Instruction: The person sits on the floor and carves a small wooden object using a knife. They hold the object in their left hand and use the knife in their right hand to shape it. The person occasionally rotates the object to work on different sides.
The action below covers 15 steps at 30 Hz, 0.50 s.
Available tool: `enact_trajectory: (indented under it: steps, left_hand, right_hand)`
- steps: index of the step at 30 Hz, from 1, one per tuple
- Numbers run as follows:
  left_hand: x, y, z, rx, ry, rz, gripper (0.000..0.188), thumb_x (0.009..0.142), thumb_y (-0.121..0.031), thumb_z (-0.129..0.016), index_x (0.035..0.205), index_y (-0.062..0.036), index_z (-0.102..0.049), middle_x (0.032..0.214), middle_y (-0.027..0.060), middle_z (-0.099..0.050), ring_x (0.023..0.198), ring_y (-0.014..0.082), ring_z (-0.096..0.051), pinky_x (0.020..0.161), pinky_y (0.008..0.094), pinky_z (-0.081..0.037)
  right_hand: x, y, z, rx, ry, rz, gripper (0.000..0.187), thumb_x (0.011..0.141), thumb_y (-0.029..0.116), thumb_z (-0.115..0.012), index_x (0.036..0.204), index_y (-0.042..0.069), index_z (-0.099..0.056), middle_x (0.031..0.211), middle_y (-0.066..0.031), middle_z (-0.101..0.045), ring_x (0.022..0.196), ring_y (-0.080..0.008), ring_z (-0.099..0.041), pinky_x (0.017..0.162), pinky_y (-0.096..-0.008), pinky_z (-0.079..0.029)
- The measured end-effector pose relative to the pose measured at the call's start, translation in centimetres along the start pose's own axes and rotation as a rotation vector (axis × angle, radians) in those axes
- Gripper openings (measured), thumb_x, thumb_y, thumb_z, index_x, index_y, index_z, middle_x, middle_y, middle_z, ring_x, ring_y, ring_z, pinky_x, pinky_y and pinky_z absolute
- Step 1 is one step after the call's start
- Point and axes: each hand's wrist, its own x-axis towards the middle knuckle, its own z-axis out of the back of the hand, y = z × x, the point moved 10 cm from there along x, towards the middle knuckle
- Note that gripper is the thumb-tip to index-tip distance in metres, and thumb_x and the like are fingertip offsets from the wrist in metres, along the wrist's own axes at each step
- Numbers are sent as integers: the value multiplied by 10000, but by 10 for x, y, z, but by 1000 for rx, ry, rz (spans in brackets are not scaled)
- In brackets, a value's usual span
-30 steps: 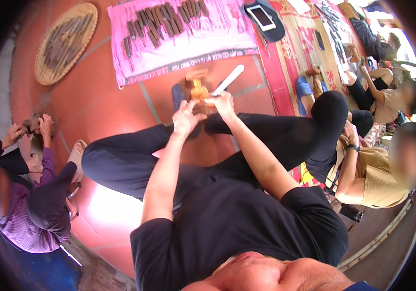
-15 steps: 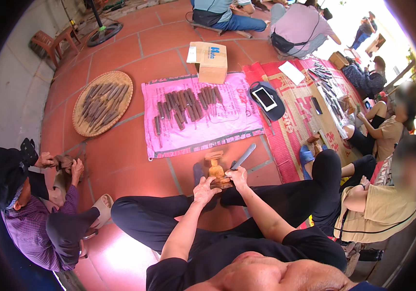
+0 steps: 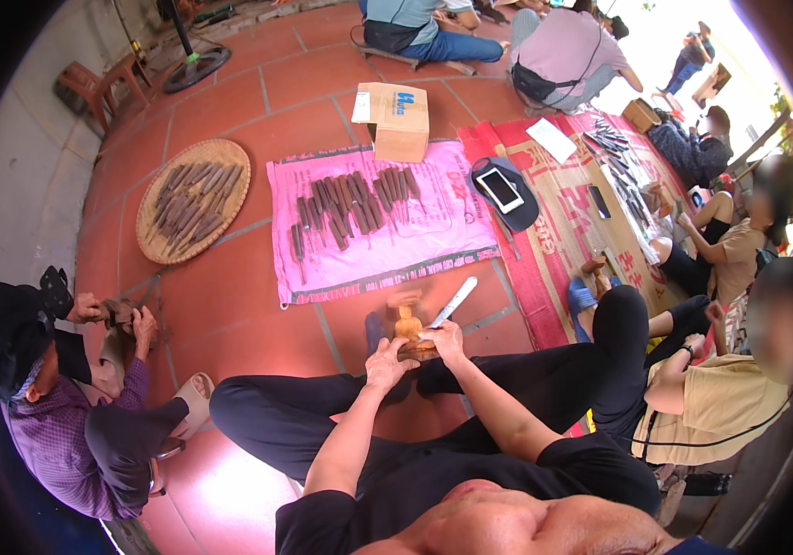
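Observation:
A small carved wooden figurine (image 3: pixel 406 327), yellowish brown with a broad flat top, stands between my hands above my crossed legs. My left hand (image 3: pixel 387 365) grips its base from the left, thumb against the lower part. My right hand (image 3: pixel 446 341) is closed at the figurine's lower right side, on a knife (image 3: pixel 454 302). The knife's long pale blade points up and away to the right; its handle is hidden in my fingers. Motion blurs the figurine's top slightly.
Ahead lies a pink cloth (image 3: pixel 378 268) with rows of wooden-handled tools (image 3: pixel 345 205). More tools fill a round woven tray (image 3: pixel 191 199). A cardboard box (image 3: pixel 403 139), a cap (image 3: pixel 518 205) with a phone on it, and a red mat (image 3: pixel 549 245) lie beyond. People sit left and right.
The knife has swung slightly left and its blade now catches bright light. The right hand shifted a little with it. The left hand keeps its grip on the figurine.

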Motion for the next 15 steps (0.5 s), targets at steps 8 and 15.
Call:
enact_trajectory:
  steps: [8,15]
  left_hand:
    - [-3,7,1,-17,-19,-2,603,694,-403,-759,1230,-219,-554,1085,88,-521,1064,284,-572,904,393,-451]
    - [-2,6,-2,-7,-33,-24,585,708,-410,-754,1223,-221,-553,1098,101,-515,1040,297,-588,880,409,-469]
  right_hand:
    - [-6,2,4,152,-16,-172,153,668,83,-766,768,10,-675,670,-31,-647,644,-132,-606,625,-275,-473]
    - [-6,0,-3,-107,16,-53,189,670,110,-759,830,32,-695,762,-50,-696,668,-140,-626,660,-293,-485]
